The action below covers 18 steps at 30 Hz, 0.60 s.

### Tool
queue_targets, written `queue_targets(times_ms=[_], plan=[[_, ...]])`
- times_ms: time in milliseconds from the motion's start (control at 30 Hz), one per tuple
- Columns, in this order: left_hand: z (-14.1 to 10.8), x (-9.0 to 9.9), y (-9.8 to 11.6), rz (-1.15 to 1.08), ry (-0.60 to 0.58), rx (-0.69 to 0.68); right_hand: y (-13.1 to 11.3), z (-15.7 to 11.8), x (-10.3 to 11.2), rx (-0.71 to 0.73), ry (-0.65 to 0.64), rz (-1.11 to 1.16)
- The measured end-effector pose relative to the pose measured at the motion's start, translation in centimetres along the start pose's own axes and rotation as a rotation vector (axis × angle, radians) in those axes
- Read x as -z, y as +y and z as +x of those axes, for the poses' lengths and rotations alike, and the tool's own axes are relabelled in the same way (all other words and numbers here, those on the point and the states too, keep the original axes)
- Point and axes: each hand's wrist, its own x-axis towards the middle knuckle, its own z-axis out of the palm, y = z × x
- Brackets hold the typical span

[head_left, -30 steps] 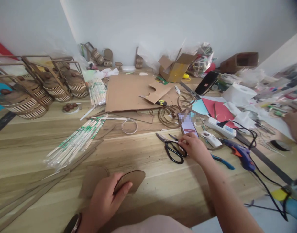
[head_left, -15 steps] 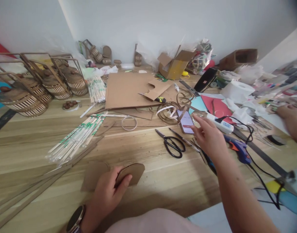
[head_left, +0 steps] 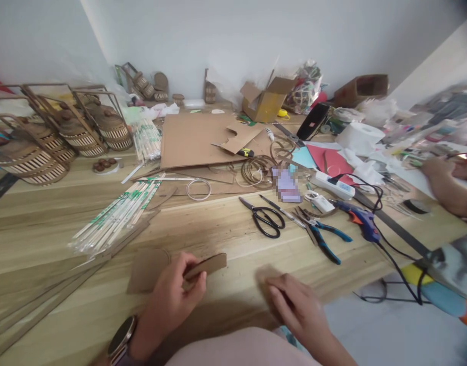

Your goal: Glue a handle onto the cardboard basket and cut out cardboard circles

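Observation:
Low in the head view, my left hand (head_left: 174,292) pinches a small brown cardboard piece (head_left: 214,263) by its left end. Under and left of that hand, another cardboard piece (head_left: 145,269) lies flat on the wooden table (head_left: 226,229). My right hand (head_left: 298,305) is near the table's front edge with its fingers closed. At its fingertips is a blurred brown shape (head_left: 266,279), too smeared to name. Beyond the hands lie black-handled scissors (head_left: 267,221), a pen-like tool (head_left: 281,209) and blue-handled pliers (head_left: 325,239).
Wrapped sticks (head_left: 119,213) and long brown strips (head_left: 58,290) lie left. Lantern-like baskets (head_left: 115,129) stand behind them. A cardboard sheet (head_left: 195,137), phone (head_left: 287,185), power strip (head_left: 334,184) and glue gun (head_left: 367,221) with trailing cable are farther back and right. Another person's hand (head_left: 441,175) is far right.
My right hand has come back from above the phone to the front edge, uncovering the pliers. The rounded cardboard piece in my left hand now shows as a smaller, straighter shape.

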Motion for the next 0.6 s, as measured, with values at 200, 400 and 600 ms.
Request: queue_targets(times_ms=[200, 400, 600], plan=[[0.3, -0.2, 0.4, -0.150, -0.054, 0.145, 0.7, 1.4, -0.7, 0.087, -0.019, -0.120], [0.8, -0.1, 0.6, -0.185, -0.007, 0.188, 7.3, 6.0, -0.6, -0.339, -0.168, -0.288], [0.0, -0.8, -0.5, -0.184, -0.031, 0.192, 8.8, 8.6, -0.9, -0.443, -0.363, -0.296]])
